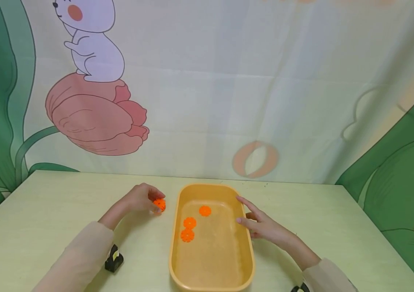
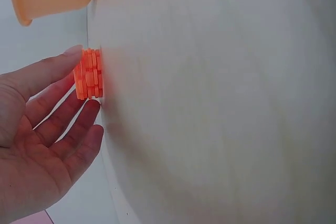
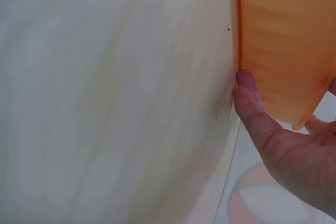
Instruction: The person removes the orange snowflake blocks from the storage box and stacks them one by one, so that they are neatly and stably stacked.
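Observation:
My left hand (image 1: 142, 198) is beside the yellow-orange plastic tub (image 1: 217, 259), on its left. Thumb and fingers hold a small stack of orange flower-shaped discs (image 1: 159, 205) between them. The left wrist view shows the stacked discs (image 2: 89, 77) edge-on, right at the tabletop. Inside the tub lie three loose orange discs: one toward the back (image 1: 204, 211) and two close together by the left wall (image 1: 189, 222). On the tub's right side my right hand (image 1: 267, 228) grips the rim, with other fingers against the outer wall (image 3: 283, 51).
The tub stands on a pale wooden table (image 1: 338, 227). Behind the table hangs a printed curtain (image 1: 192, 101) with a white animal and flowers. A small black object (image 1: 113, 258) shows by the left sleeve (image 1: 79, 255), and another black object (image 1: 300, 288) by the right sleeve.

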Tool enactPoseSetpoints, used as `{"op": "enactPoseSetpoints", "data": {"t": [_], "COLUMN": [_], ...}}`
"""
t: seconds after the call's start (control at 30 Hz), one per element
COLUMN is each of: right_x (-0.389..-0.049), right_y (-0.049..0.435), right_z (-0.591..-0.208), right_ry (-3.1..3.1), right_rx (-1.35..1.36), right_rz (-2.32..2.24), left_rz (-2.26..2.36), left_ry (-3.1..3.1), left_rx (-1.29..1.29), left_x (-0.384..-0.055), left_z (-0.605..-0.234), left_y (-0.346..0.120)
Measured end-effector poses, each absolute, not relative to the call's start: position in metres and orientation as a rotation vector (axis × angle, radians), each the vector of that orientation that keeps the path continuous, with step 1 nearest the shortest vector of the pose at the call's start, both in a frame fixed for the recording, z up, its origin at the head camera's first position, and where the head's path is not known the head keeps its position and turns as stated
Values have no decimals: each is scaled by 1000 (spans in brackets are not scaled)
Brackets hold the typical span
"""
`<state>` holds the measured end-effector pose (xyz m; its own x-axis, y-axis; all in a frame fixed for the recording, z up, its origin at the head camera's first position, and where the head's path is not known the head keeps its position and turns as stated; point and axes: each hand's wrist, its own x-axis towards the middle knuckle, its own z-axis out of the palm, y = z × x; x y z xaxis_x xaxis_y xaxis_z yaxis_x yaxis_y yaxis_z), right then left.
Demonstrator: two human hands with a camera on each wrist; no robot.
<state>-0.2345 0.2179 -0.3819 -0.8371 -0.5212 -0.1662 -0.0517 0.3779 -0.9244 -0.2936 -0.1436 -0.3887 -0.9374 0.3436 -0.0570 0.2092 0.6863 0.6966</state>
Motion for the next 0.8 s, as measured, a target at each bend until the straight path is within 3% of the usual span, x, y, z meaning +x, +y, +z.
{"op": "enactPoseSetpoints", "data": {"t": [0.4, 0.8], "right_x": [-236, -235], "right_y": [218, 217], "right_z": [-383, -383], "right_ry": [2207, 2222], "right_rx": [-488, -494], "right_rz": [-1471, -1466], "left_rz": [1268, 1325], "left_ry": [2737, 2756], "left_rx": [631, 857], "left_x": [-274, -234], "left_z": [-366, -354], "left_y": [-140, -104]}}
